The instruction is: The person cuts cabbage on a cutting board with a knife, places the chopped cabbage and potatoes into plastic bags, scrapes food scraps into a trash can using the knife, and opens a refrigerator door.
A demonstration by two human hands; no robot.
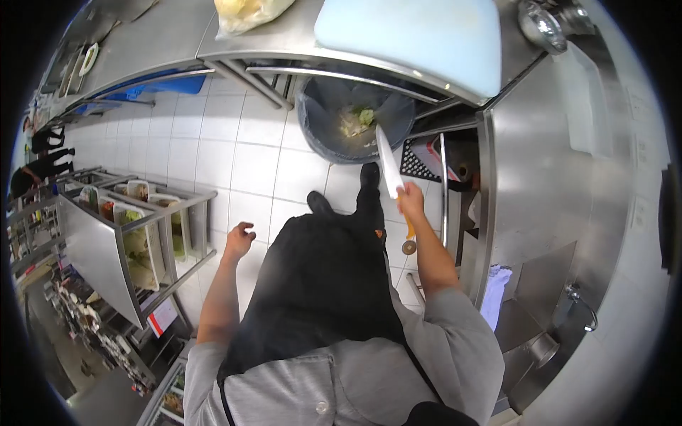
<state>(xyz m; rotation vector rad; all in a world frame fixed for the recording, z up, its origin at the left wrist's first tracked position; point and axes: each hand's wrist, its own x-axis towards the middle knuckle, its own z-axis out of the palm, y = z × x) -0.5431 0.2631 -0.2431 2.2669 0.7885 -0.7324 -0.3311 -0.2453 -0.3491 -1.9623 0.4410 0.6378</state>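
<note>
My right hand (410, 200) is closed round the yellow handle of a large knife (388, 162). The blade points forward, its tip by the near right part of a lined waste bin (310, 128). Inside the bin lie pale green and yellowish scraps (358, 121). My left hand (241, 240) hangs over the floor to the left of my apron, holding nothing, its fingers loosely curled and apart. Beyond the bin a pale blue cutting board (412, 35) lies on the steel counter (298, 44).
On the counter sits a plastic bag (249, 14) of pale food. Metal bowls (543, 27) stand at the back right, above a sink (543, 284). To the left is a rack (99, 248) with food containers. People in dark clothes (44, 160) stand far left.
</note>
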